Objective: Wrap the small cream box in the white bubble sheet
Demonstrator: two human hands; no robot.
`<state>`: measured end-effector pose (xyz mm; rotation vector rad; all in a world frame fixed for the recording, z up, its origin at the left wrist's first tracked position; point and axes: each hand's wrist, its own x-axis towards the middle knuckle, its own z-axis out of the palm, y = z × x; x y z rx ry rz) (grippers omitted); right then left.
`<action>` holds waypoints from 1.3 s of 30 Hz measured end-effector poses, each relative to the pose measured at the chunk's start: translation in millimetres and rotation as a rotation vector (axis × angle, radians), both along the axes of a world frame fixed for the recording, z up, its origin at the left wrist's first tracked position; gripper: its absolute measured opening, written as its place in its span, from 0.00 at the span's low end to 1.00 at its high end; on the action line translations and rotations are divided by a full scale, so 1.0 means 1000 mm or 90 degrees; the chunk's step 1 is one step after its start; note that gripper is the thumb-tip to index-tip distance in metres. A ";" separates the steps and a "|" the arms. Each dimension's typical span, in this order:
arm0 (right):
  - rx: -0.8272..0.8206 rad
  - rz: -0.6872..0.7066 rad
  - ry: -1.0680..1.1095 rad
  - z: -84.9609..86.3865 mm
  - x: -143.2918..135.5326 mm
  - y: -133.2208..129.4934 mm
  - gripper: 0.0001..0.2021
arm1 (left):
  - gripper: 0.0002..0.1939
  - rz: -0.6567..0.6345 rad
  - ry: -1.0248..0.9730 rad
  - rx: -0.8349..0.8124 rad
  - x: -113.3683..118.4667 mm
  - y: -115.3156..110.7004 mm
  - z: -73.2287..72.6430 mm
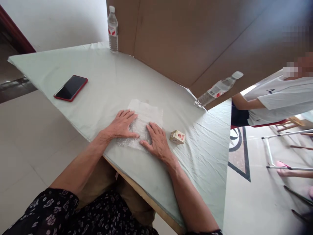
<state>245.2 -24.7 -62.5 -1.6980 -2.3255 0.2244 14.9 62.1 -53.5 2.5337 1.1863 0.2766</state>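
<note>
A sheet of clear bubble wrap (144,112) lies flat on the pale green tablecloth (97,76). On its left part rests my left hand (124,124), palm down with the fingers spread and nothing held. My right hand (156,140) lies on the right part of the sheet, fingers apart, also holding nothing. The two hands do not touch each other; a strip of the wrap shows between them. Just right of my right hand is a small beige box (178,137) with a red round mark.
A phone (70,88) in a red case lies at the left. Two water bottles, one upright (112,31) and one that looks tilted (218,89), stand by a brown panel (166,39). A person in a white shirt (286,94) sits beyond the table's right side.
</note>
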 end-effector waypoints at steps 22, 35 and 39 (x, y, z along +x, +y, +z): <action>-0.016 0.035 0.019 -0.004 0.011 0.004 0.49 | 0.48 0.057 0.068 -0.014 -0.037 -0.043 0.006; -0.055 0.044 0.033 0.001 0.010 0.005 0.51 | 0.34 0.010 -0.025 0.048 -0.002 -0.030 0.010; -0.017 0.036 0.075 0.020 0.024 0.002 0.42 | 0.42 0.023 0.003 0.027 -0.004 -0.029 0.002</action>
